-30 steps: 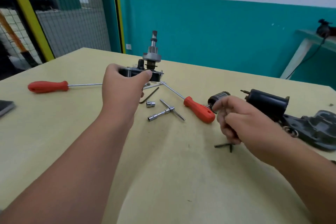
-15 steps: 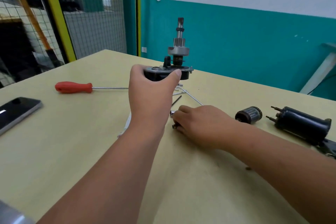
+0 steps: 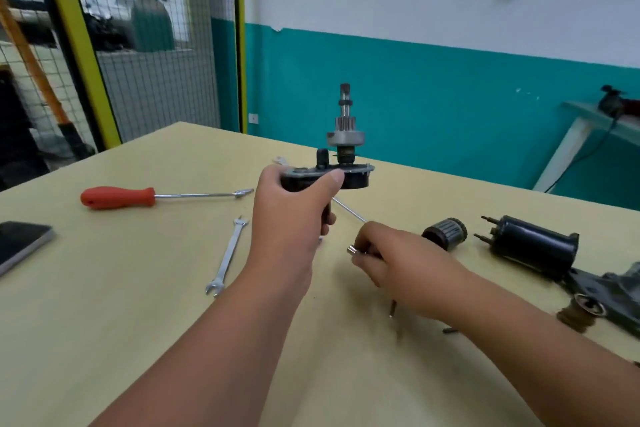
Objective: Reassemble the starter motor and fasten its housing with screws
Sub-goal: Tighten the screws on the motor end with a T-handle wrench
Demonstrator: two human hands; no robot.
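My left hand (image 3: 294, 218) grips the black starter motor assembly (image 3: 353, 177) from the left and holds it above the table, its pinion shaft (image 3: 345, 114) pointing up. My right hand (image 3: 398, 267) is lower and to the right, its fingers curled round a small silver T-handle socket tool (image 3: 353, 250); one thin end of the tool shows below the hand. A ribbed armature piece (image 3: 446, 234), the black cylindrical solenoid (image 3: 533, 250) and a grey housing casting (image 3: 613, 295) lie on the table at the right.
A red-handled screwdriver (image 3: 117, 198) and a silver open-end spanner (image 3: 227, 258) lie on the yellow table (image 3: 104, 322) at the left. A phone (image 3: 20, 243) sits at the left edge. A second screwdriver's shaft (image 3: 348, 210) runs behind my right hand. A small screw (image 3: 450, 330) lies near my right forearm.
My left hand has raised the motor assembly off the table. My right hand reached left, took hold of the T-handle socket tool and lifted it.
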